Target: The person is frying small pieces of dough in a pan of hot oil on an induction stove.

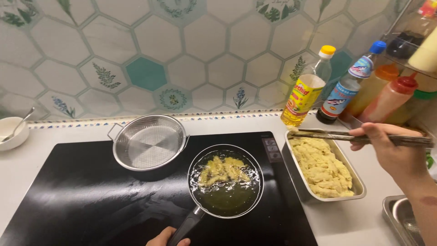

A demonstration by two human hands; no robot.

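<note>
Wooden chopsticks [359, 136] are pinched in the closed right hand [391, 152]; left hand [166, 238] grips the pan handle [186, 225].

We see both hands bare, no gloves/rings; right hand [393, 152] w/ bare forearm, no sleeve; left hand [165, 238] barely in shot.

White counter [346, 223] carries a black cooktop [91, 205] set in it; on the cooktop: steel mesh strainer bowl [149, 145] at back, frying pan [226, 182] of oil with battered pieces in front; right of the cooktop a steel tray [359, 189] of battered pieces; small white bowl [11, 134] far left; bottles [305, 93] along the tiled wall.
</note>
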